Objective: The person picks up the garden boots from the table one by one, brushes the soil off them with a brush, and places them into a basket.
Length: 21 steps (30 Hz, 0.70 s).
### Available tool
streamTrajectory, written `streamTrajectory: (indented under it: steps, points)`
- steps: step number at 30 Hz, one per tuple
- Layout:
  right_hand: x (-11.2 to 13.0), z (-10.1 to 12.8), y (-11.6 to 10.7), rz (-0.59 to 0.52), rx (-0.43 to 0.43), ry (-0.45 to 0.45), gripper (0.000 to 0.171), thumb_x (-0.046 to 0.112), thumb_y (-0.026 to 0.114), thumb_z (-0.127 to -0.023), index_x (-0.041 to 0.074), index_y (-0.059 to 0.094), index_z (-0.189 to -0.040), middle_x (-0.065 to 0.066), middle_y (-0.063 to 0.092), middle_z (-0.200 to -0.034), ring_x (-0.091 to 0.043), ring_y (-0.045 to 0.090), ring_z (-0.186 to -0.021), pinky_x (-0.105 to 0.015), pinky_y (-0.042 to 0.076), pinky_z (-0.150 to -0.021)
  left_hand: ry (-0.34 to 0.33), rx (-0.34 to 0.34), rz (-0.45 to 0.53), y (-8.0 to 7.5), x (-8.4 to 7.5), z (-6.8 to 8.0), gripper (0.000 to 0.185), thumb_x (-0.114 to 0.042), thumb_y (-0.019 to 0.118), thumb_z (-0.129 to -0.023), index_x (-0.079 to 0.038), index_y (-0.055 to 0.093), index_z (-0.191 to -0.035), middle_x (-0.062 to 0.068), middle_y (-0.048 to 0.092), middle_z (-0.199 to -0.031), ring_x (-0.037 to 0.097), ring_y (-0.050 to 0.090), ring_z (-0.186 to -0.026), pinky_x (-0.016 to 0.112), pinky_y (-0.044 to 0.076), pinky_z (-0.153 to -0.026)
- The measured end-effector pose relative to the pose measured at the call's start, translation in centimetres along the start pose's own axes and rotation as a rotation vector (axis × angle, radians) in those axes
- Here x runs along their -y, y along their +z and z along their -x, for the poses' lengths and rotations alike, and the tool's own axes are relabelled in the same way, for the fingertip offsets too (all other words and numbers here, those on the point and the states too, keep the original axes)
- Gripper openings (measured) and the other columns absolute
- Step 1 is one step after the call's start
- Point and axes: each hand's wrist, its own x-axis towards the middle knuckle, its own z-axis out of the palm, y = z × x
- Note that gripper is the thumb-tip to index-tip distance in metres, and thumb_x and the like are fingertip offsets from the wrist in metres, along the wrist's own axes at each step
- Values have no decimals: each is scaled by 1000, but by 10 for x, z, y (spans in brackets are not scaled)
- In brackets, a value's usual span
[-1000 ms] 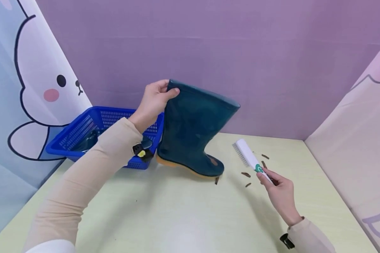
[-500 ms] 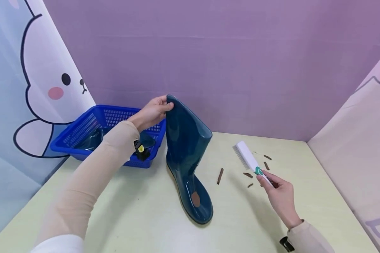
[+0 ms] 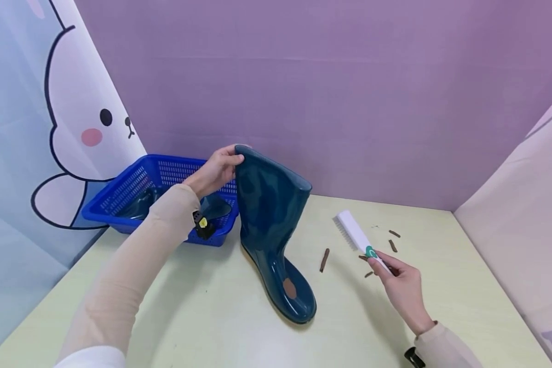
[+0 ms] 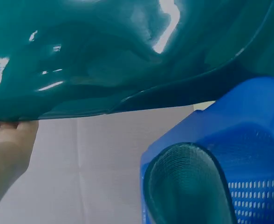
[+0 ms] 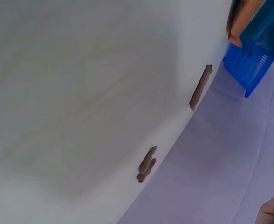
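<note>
My left hand (image 3: 217, 171) pinches the top rim of a glossy dark teal rubber boot (image 3: 271, 220), thumb on the near side. The boot's toe points toward me and bears a brown patch (image 3: 289, 288). Whether its sole touches the table cannot be told. In the left wrist view the shaft (image 4: 104, 56) fills the upper part. On the right, my right hand (image 3: 402, 286) grips the handle of a white brush (image 3: 353, 230) with a green band, bristles facing left. The brush is held apart from the boot. The right wrist view shows only a sliver of it.
A blue perforated basket (image 3: 119, 225) behind the left forearm holds another teal boot (image 3: 140, 204). Several brown strips, such as one strip (image 3: 324, 259), lie scattered on the pale table (image 3: 211, 327) around the brush. A purple backdrop (image 3: 331, 102) rises behind.
The left hand has lowered the boot and turned it from toe-right to toe toward me, uncovering a brown strip. The right hand with the brush has barely moved.
</note>
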Motion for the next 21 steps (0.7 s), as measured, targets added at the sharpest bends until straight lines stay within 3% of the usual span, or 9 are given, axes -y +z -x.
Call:
streamTrajectory:
  steps: [2, 4, 7, 10, 13, 16, 21]
  points:
    - [2, -1, 2, -10, 0, -20, 37, 24, 68, -83, 1, 65, -111, 12, 66, -74, -2, 46, -53, -24, 35, -41, 64, -20, -98, 3, -3, 0, 19, -16, 52, -93, -13, 55, -112, -1, 61, -93, 12, 58, -83, 27, 46, -82]
    - [2, -2, 4, -14, 5, -22, 36, 23, 69, -83, 2, 65, -111, 11, 67, -75, -2, 44, -52, -24, 34, -40, 120, -35, -273, 6, -8, -1, 23, -15, 54, -92, -12, 57, -114, 1, 61, -101, 13, 58, -87, 28, 46, -83]
    - [0, -2, 5, -7, 11, -10, 35, 23, 69, -82, 2, 65, -110, 8, 69, -77, -2, 43, -51, -24, 34, -40, 160, -29, -700, 17, -21, 0, 25, -17, 59, -89, -10, 60, -113, 4, 60, -112, 17, 56, -97, 34, 46, -88]
    - [-1, 0, 5, -1, 19, 8, 34, 24, 69, -83, 4, 66, -111, 8, 69, -78, -2, 44, -52, -20, 36, -43, 204, 45, -1158, 34, -32, 1, 31, -25, 65, -85, -13, 63, -113, 4, 62, -114, 20, 55, -104, 41, 44, -94]
    - [0, 1, 4, 1, 16, 12, 34, 23, 68, -83, 3, 66, -111, 14, 67, -76, -2, 45, -53, -20, 36, -43, 296, 108, -1477, 53, -35, 1, 39, -35, 69, -80, -14, 64, -113, 3, 64, -112, 21, 57, -105, 42, 40, -99]
    - [0, 1, 3, 0, 16, 23, 34, 23, 68, -83, 3, 65, -111, 21, 63, -73, -1, 46, -54, -19, 36, -44, 369, 149, -1635, 70, -29, 0, 45, -41, 70, -79, -13, 64, -113, 3, 64, -112, 22, 56, -109, 43, 33, -105]
    - [-1, -1, 4, -12, 20, 32, 36, 22, 68, -83, 3, 64, -113, 24, 61, -72, -1, 46, -54, -19, 36, -44, 478, 145, -1718, 88, -15, 2, 35, -34, 69, -81, -11, 67, -107, 4, 67, -107, 21, 58, -105, 40, 35, -103]
